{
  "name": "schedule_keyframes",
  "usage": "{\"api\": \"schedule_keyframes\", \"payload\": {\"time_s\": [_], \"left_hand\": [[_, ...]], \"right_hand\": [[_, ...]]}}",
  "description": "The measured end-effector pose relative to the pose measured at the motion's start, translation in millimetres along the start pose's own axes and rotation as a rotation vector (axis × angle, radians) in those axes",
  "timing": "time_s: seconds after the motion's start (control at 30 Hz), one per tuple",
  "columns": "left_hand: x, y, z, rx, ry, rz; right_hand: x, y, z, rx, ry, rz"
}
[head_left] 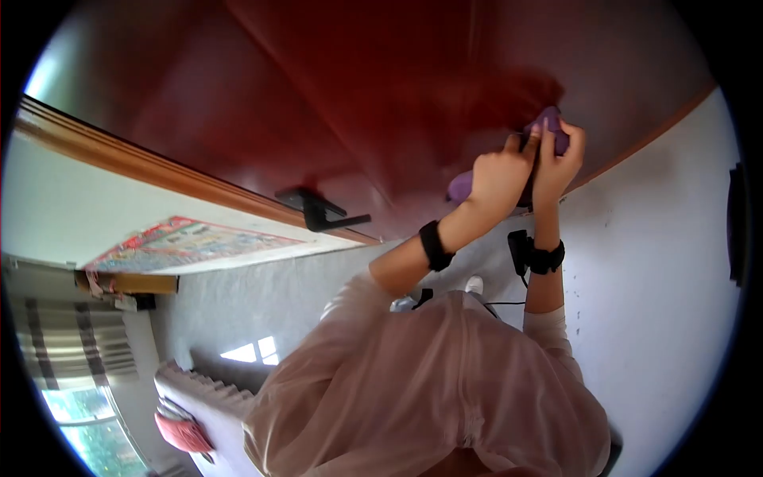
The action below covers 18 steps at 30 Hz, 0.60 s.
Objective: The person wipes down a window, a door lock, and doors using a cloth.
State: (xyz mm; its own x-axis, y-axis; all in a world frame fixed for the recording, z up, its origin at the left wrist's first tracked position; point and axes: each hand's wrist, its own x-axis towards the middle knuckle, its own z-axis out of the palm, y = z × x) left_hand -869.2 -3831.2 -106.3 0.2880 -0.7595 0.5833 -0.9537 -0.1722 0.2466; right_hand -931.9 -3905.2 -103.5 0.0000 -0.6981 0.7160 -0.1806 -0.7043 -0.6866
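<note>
A purple cloth-like item (554,140) is bunched against the dark red door (381,87). My right hand (559,168) has its fingers wrapped round it. Beside it, my left hand (499,181) reaches over with its index finger on the same item, and another purple part (460,187) sticks out below the left palm. Whether the two purple parts join is hidden behind the hands. Both wrists wear black bands.
A black door handle (324,213) juts out left of my hands. White wall (644,230) lies to the right. Further left are a wooden door frame (143,159), a colourful poster (199,242), a curtained window and a covered bed (218,409) with a pink item on it.
</note>
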Motion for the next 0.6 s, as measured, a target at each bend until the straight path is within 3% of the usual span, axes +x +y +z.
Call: {"api": "schedule_keyframes", "payload": {"time_s": [0.13,0.2,0.33,0.4,0.43,0.53,0.6], "left_hand": [[-1.5,7.9,6.7,-0.115,0.006,-0.026],[-14.7,-6.0,-3.1,-0.149,0.138,-0.087],[-69.6,-54.6,-24.1,-0.294,0.35,-0.407],[-100.4,-72.6,-25.4,-0.382,0.458,-0.632],[-117.6,-91.0,-16.9,-0.383,0.4,-0.71],[-142.5,-122.7,-39.8,-0.272,0.339,-0.604],[-148.8,-128.1,-60.2,-0.467,0.281,-0.678]], "right_hand": [[4.0,15.1,-1.4,-0.005,0.062,-0.051],[-5.7,4.8,15.1,0.053,0.101,-0.084],[-45.3,-59.1,64.2,0.203,-0.184,-0.427],[-72.7,-87.9,90.6,0.299,-0.38,-0.491],[-86.2,-98.7,103.8,0.333,-0.402,-0.531],[-112.5,-122.0,128.5,0.355,-0.413,-0.561],[-125.2,-139.6,134.5,0.315,-0.436,-0.53]]}}
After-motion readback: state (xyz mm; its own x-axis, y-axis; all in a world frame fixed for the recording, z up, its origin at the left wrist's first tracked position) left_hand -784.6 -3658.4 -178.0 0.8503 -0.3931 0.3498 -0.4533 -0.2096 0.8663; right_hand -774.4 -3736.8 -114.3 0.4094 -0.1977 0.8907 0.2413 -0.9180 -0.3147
